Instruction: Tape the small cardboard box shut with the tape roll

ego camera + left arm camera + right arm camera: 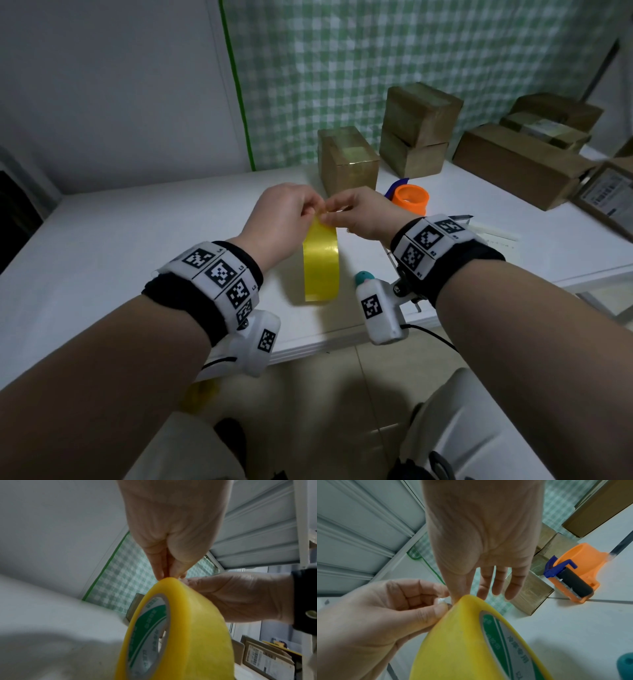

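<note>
A yellow tape roll [320,263] stands on edge on the white table [137,246], near its front edge. Both hands meet at the top of the roll. My left hand [308,209] pinches a small clear bit of the tape end [442,600] between thumb and forefinger. My right hand [337,211] holds the roll's top with thumb and forefinger, its other fingers [498,582] straight. The small cardboard box [347,159] stands behind the hands, with tape across its top, untouched.
An orange tape dispenser [409,198] with a blue blade guard lies right of the small box. Two stacked brown boxes [416,130] and larger cartons [520,164] fill the back right. A checked green curtain [376,51] hangs behind the table.
</note>
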The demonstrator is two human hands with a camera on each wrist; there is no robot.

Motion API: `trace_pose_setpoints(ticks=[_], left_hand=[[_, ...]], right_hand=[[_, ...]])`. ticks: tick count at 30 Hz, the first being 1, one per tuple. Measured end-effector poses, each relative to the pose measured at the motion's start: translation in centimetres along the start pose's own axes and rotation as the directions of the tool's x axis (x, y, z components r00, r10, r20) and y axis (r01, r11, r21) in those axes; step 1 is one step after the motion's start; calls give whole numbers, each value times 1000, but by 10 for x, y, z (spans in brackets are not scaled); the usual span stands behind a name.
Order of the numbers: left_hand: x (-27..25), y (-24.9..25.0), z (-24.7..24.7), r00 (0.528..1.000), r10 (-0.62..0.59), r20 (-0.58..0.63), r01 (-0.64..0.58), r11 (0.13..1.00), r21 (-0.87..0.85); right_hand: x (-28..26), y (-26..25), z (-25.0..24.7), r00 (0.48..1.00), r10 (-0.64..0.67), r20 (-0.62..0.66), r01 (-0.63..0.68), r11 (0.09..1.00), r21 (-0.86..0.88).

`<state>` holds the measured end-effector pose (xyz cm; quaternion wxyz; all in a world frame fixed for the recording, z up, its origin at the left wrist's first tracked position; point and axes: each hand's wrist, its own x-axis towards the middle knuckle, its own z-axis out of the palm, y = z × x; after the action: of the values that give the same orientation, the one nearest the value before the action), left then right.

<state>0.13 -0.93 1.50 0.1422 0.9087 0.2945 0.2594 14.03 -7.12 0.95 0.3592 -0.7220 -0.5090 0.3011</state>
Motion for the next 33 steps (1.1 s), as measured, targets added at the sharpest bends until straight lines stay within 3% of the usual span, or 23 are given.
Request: trace_pose_setpoints(ticks=[5, 14, 21, 23, 25, 28, 33], left_hand=[[-4, -4, 2, 998, 25, -50, -28, 999, -46], [-2, -8, 5, 998, -24, -65, 18, 996, -88], [-1, -6, -1, 992, -122, 5, 122, 986, -110], [1, -5, -2, 989, -147, 24, 148, 985, -86], [3, -4, -2, 984, -177, 29, 179, 982, -60], [7, -3, -2, 962, -262, 71, 267, 961, -72], [16, 1, -10, 843, -482, 238, 534, 801, -270]], right_hand=[[4, 1, 3, 995, -71, -74, 70, 997, -26], [6, -5, 0, 974, -215, -78, 185, 942, -281], [9, -16, -12, 994, -83, 70, 105, 898, -427], [7, -17, -14, 997, -32, 75, 57, 931, -361], [4, -16, -15, 995, 30, 96, -12, 983, -184], [1, -14, -14, 972, 130, 197, -129, 991, -20], [-3, -13, -12, 919, 259, 296, -290, 955, 64]])
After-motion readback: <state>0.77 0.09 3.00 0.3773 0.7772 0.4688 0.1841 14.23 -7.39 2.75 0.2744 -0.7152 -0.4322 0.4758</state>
